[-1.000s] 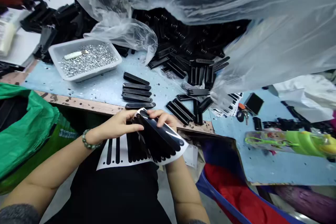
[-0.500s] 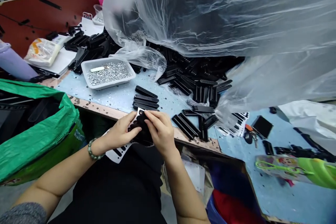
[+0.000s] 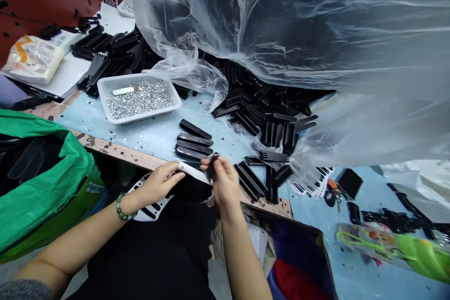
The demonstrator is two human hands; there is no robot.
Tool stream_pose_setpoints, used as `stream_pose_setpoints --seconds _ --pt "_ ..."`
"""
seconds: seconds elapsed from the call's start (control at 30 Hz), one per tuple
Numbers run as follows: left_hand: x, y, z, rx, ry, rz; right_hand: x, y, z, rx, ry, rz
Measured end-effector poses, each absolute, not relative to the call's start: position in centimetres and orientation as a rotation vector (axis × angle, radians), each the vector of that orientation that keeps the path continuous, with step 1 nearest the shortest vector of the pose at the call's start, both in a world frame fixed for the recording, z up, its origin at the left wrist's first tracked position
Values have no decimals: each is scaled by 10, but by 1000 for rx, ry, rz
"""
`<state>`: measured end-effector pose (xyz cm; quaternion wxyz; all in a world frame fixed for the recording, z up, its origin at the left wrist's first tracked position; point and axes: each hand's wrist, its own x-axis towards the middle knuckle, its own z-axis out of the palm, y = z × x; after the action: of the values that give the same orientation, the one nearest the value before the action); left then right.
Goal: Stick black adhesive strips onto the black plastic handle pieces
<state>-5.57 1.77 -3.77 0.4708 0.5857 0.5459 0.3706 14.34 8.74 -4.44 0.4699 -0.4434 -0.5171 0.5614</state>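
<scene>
My left hand (image 3: 161, 183) grips a white sheet with black adhesive strips (image 3: 151, 201), which curves down over my lap and is partly hidden by the hand and my dark clothing. My right hand (image 3: 225, 183) pinches a narrow black strip (image 3: 212, 168) between finger and thumb, just right of the sheet's upper edge. Just beyond both hands, several black slotted plastic pieces (image 3: 194, 144) lie side by side on the pale blue table (image 3: 154, 133). The hands are not touching these pieces.
A white tray of silver rhinestones (image 3: 138, 98) and a heap of black pieces (image 3: 260, 112) sit on the table under crumpled clear plastic sheeting (image 3: 281, 23). A green bag (image 3: 42, 183) stands left. A cardboard box with red cloth (image 3: 295, 262) sits right, near keys and barcode strips.
My hands have moved apart. The right hand now pinches a single black strip at the sheet's edge, and the sheet has dropped lower. The view has shifted slightly.
</scene>
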Motion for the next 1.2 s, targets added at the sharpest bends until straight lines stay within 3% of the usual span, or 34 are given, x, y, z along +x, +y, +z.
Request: stream_pose_setpoints --seconds 0.1,0.3,0.4,0.6,0.87,1.2 --pt "-71 35 -43 1308 1388 845 156 130 -44 -1077 -1153 1212" --pt "-102 66 -39 1232 1323 622 114 211 -60 -1119 -1982 879" --pt "-105 79 -35 1345 1341 544 91 232 -75 -1075 -2208 867" --pt "-110 128 -57 1377 1640 839 94 233 -76 -971 -2308 916" --pt "-112 163 -90 1244 1329 885 92 225 -72 -876 -2489 863" --pt "-114 164 -91 1131 1304 841 85 224 -68 -937 -2557 809"
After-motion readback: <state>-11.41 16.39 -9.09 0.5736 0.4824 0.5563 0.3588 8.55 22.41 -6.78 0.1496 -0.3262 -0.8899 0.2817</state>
